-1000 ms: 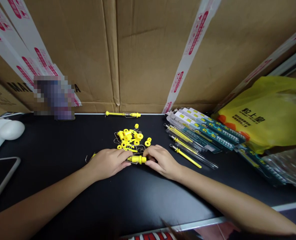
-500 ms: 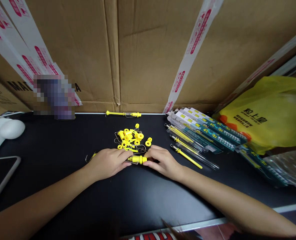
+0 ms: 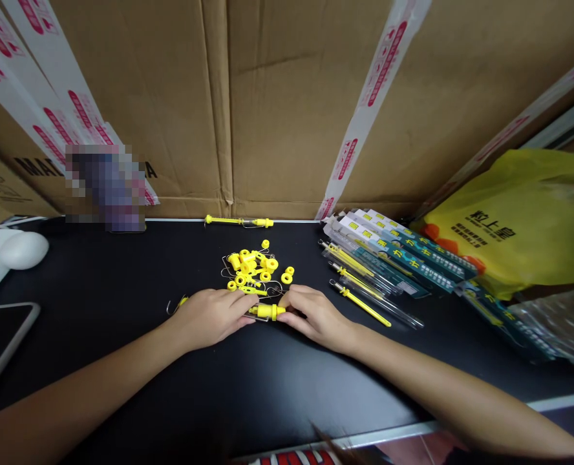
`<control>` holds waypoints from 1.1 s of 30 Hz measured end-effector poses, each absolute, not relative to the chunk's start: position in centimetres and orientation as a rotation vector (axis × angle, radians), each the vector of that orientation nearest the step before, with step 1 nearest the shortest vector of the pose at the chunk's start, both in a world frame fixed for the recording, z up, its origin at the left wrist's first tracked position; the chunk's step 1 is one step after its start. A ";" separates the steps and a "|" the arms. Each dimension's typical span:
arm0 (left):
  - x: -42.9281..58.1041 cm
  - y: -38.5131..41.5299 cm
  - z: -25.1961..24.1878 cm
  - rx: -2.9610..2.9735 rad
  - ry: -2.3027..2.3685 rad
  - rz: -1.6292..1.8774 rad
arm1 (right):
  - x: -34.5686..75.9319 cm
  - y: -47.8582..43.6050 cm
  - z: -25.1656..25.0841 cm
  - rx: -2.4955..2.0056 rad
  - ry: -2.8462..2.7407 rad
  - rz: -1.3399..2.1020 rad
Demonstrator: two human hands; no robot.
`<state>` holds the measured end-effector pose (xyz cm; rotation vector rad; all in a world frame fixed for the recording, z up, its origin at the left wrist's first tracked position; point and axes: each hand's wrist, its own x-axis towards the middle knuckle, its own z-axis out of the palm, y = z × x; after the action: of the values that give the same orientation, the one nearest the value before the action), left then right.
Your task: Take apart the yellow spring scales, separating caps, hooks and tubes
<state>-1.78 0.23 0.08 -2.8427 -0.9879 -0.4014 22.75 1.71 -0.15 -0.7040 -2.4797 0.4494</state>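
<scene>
My left hand [image 3: 212, 318] is closed around the body of a yellow spring scale [image 3: 266, 312], its fingers covering most of the shaft. The scale lies level, low over the black table, and a hook shows past the left side of that hand. At the scale's right end, my right hand [image 3: 318, 318] pinches the narrow yellow tip between thumb and forefinger. A thin metal wire runs along the scale's near side. Just beyond my hands sits a pile of loose yellow caps, rings and wire hooks [image 3: 248, 263].
Another spring scale [image 3: 238, 221] lies along the table's back edge. To the right are several yellow scale rods [image 3: 364, 305], clear tubes, printed boxes [image 3: 403, 248] and a yellow bag [image 3: 510, 226]. A phone [image 3: 3, 342] and a white device [image 3: 10, 255] are at left. Cardboard [image 3: 287, 116] stands behind.
Both hands stay in nearly the same place. My right fingers have shifted slightly at the scale's tip, and the yellow end sits a little lower.
</scene>
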 end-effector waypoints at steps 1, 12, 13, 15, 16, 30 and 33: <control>-1.8 0.2 0.1 -2.844 -0.991 -0.396 | 22.8 1.7 -0.2 -0.700 -2.474 0.445; -1.8 0.4 -0.1 -2.862 -1.008 -0.432 | 22.6 1.7 -0.4 -0.707 -2.584 0.234; -1.9 0.4 0.0 -2.869 -1.017 -0.437 | 22.6 1.8 -0.5 -0.677 -2.571 0.206; -2.0 0.4 0.0 -2.878 -1.036 -0.438 | 22.8 1.8 -0.5 -0.601 -2.565 0.139; -2.0 0.4 0.0 -2.881 -1.043 -0.430 | 22.8 1.9 -0.5 -0.574 -2.566 0.116; -2.1 0.3 0.0 -2.880 -1.050 -0.432 | 22.9 1.8 -0.4 -0.726 -2.612 0.228; -2.1 0.4 0.0 -2.880 -1.059 -0.418 | 23.1 1.9 -0.6 -0.712 -2.572 0.284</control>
<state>-2.08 0.38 0.05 -2.8803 -1.0592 -0.4177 23.09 1.86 -0.59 -0.7123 -2.5717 0.2840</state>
